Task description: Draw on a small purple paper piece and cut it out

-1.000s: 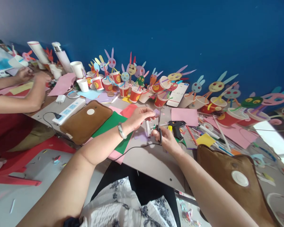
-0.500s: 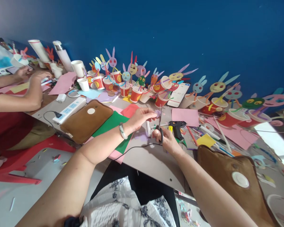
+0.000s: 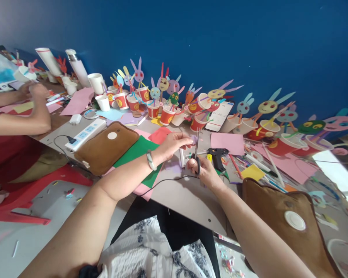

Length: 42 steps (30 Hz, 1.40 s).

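Between the thumb and fingers of my left hand (image 3: 175, 144) is a small piece of purple paper (image 3: 194, 139). My right hand (image 3: 204, 170) is closed round the handles of a pair of scissors (image 3: 197, 154). The blades point up, right beside the purple paper; whether they touch it I cannot tell. Below my hands a larger scrap of purple paper (image 3: 174, 166) lies on the table. A black glue gun (image 3: 218, 159) rests just right of the scissors. Green paper (image 3: 139, 158) and red paper (image 3: 159, 136) lie partly under my left forearm and hand.
Paper cups (image 3: 167, 116) with paper rabbit figures line the wall. A phone (image 3: 219, 116) leans among them. Brown cushion-like pouches (image 3: 107, 146) lie on both sides, with a power strip (image 3: 85, 134) at left. A co-worker's arms (image 3: 36, 116) are at far left. A black cable (image 3: 168, 180) crosses the table edge.
My hands, the scissors and the purple paper stay almost in place. At far left, the co-worker's hand has shifted slightly left.
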### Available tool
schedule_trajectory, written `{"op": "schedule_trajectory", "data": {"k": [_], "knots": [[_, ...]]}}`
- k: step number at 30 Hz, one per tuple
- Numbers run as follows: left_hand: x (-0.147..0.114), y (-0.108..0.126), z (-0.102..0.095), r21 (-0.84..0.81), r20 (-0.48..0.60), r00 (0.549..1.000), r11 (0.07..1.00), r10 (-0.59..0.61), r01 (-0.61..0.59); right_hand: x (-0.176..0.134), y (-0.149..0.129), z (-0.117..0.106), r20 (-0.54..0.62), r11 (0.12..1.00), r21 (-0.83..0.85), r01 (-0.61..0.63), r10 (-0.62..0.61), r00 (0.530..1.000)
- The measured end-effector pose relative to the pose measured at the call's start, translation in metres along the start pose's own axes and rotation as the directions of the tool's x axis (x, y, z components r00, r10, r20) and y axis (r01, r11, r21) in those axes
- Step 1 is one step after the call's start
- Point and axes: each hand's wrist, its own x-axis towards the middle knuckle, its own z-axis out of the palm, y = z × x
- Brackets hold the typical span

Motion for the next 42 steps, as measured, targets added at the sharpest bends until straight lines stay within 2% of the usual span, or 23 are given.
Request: {"op": "schedule_trajectory", "data": {"k": [8, 42], "knots": [[-0.0017, 0.0025, 0.001, -0.003, -0.017, 1.0, 1.0, -0.026, 0.026, 0.0007, -0.0004, 0.0004, -0.003, 1.0, -0.001, 0.006, -0.006, 1.0], [0.0012, 0.0026, 0.0004, -0.019, -0.008, 1.0, 1.0, -0.006, 0.005, 0.0018, 0.005, 0.0013, 0.017, 1.0, 0.015, -0.007, 0.006, 1.0]]}}
